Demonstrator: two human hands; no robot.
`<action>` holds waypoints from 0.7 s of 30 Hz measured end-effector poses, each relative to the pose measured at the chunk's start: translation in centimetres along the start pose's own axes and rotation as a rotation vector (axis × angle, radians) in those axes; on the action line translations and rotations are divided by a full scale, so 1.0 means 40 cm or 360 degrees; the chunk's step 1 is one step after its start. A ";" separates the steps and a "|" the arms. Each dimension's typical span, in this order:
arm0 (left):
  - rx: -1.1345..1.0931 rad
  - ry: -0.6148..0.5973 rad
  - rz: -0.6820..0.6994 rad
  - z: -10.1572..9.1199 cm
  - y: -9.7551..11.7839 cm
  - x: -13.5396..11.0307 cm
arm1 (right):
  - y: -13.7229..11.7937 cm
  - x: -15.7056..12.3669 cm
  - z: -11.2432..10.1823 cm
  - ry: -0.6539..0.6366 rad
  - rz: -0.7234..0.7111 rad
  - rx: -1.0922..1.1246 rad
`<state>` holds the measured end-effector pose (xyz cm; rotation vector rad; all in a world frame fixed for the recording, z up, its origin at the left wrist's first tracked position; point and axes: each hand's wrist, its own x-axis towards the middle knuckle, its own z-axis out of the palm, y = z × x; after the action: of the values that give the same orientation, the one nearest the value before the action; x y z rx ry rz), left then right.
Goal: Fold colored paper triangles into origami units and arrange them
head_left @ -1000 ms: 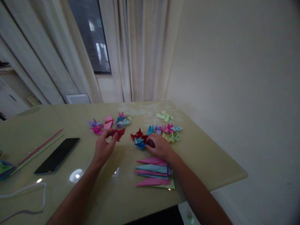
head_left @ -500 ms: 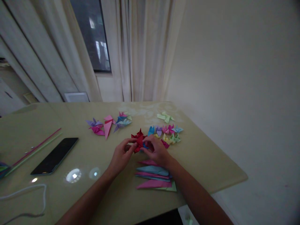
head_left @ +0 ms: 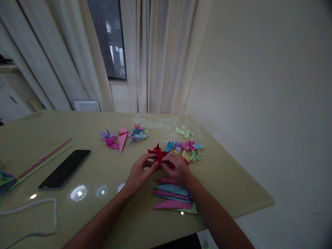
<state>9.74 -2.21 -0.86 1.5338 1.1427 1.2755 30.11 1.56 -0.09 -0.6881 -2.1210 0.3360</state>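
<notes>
A red folded paper piece (head_left: 157,152) with pointed tips is pinched between both hands above the table. My left hand (head_left: 141,171) grips its left and near side with thumb and fingers. On the other side, my right hand (head_left: 178,168) holds it with thumb and forefinger, covering part of it. Just beyond the right hand lie several small folded paper pieces in blue, purple, pink and yellow (head_left: 189,145). Below the hands rests a stack of flat folded paper strips (head_left: 172,195) in pink, blue and green, partly behind the right forearm.
Left on the table (head_left: 103,207) are a black phone (head_left: 64,169), two thin sticks (head_left: 44,162) and a white cable (head_left: 55,214). More folded paper pieces (head_left: 121,140) lie at the back, and a pale green one (head_left: 185,131) at the back right. A wall borders the right side.
The red paper has been tilted and the hands have drawn closer together on it. The whole view has shifted slightly, with the table's things appearing a little further right.
</notes>
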 end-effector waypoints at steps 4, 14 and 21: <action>0.0246 0.0221 0.0118 -0.017 0.004 0.012 | 0.010 0.016 -0.026 0.0331 0.0301 -0.0115; 0.0327 0.0356 0.0079 -0.048 -0.022 0.036 | 0.202 0.263 -0.046 -0.0017 0.0853 -0.0658; 0.0405 0.0368 0.0094 -0.054 -0.025 0.040 | 0.252 0.310 -0.020 -0.0394 0.1016 -0.0909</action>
<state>7.59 -0.34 -1.08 1.6439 1.4632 1.4185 28.37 16.95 3.82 -1.7447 -2.1909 0.1487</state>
